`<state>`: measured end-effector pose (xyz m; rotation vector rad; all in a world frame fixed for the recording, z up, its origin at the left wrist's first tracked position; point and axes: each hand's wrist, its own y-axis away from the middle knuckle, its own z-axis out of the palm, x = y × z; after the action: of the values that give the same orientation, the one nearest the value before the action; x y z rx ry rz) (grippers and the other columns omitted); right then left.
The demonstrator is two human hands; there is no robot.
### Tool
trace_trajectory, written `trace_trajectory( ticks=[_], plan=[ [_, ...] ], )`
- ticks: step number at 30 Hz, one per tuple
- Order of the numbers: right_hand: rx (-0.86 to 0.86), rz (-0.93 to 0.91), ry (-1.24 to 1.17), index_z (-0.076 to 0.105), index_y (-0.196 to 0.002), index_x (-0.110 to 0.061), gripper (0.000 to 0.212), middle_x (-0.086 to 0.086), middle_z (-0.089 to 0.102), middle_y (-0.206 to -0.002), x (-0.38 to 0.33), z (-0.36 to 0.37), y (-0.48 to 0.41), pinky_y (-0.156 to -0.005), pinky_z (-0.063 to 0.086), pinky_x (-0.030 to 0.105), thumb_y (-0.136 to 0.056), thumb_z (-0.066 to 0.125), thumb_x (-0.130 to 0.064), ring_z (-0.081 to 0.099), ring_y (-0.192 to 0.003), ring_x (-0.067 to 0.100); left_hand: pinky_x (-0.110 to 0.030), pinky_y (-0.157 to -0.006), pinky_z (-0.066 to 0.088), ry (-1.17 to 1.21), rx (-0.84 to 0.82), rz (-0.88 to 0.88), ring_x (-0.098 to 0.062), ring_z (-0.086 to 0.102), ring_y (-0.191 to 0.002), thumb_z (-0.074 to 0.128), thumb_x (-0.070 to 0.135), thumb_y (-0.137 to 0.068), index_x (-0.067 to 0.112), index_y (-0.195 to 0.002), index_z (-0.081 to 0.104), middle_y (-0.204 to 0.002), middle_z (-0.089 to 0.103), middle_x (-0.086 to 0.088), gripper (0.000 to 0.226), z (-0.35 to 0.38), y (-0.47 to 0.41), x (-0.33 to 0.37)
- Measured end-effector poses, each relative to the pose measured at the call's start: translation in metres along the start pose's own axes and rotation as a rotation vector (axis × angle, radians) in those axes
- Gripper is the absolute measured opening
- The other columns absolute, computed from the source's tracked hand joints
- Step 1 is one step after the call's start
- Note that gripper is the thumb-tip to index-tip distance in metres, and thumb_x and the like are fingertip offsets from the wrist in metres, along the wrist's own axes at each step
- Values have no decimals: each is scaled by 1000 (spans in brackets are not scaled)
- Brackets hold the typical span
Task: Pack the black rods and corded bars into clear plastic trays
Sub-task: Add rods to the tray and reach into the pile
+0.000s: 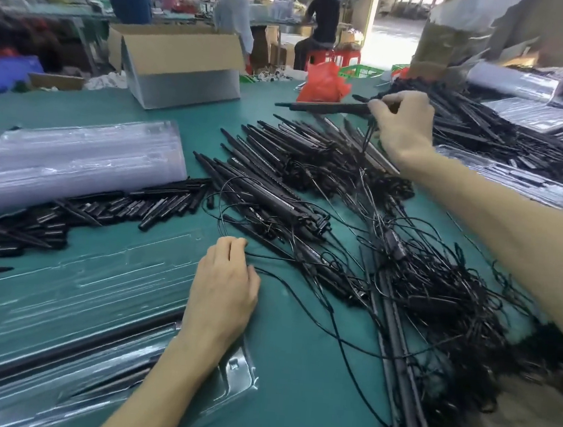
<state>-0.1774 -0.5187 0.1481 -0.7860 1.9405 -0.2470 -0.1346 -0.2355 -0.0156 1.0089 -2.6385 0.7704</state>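
Observation:
My right hand point(401, 126) pinches a black corded bar point(323, 108) and holds it above the far part of the table, its cord hanging down under my fingers. Below it lies a heap of corded bars point(297, 167) with tangled black cords point(437, 288) running toward me. My left hand point(224, 288) rests palm down on the right end of a clear plastic tray point(80, 284) at the near left; a thin cord lies by its fingertips. A black rod point(67, 353) sits in the tray's near channel. Short black rods point(113, 209) lie beyond the tray.
A stack of clear trays point(73, 161) lies at the left. An open cardboard box point(180, 65) stands at the back, an orange bag point(322, 84) beside it. More black bars point(485, 129) and filled trays point(531, 184) are at the right. People sit at distant tables.

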Motion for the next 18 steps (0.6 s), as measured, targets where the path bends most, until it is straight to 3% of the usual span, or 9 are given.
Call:
trace_trajectory(
  ticks=[5,12,14,18],
  plan=[
    [24,90,-207,72,-109,-6,26,8,73,-99,-13,-36,28,-86,58,40,-94,67,-26,72,-89,25,-40,-94,44,2,31,38,-28,54,-105,58,10,-94,2,-122,59,-119,56,-10,29,0,0,-1],
    [-59,-89,-415,70,-103,-7,20,5,72,-90,-71,-66,84,-78,61,33,-95,67,-25,71,-73,14,-42,-95,46,25,81,56,-29,55,-105,56,8,-94,1,-114,62,-119,55,-12,22,-1,-1,-3],
    [-114,-140,-428,68,-103,-9,14,6,72,-90,-85,-70,106,-77,60,35,-96,66,-22,70,-75,18,-41,-95,46,33,100,84,-28,55,-105,56,7,-95,0,-113,63,-119,57,-12,21,-6,0,-1],
    [-178,-194,-395,67,-117,-5,28,4,70,-100,-89,-63,160,-86,56,33,-95,68,-22,68,-87,18,-39,-89,42,98,212,138,-24,56,-100,57,7,-97,8,-106,71,-108,62,-5,17,-23,1,6]
  ],
)
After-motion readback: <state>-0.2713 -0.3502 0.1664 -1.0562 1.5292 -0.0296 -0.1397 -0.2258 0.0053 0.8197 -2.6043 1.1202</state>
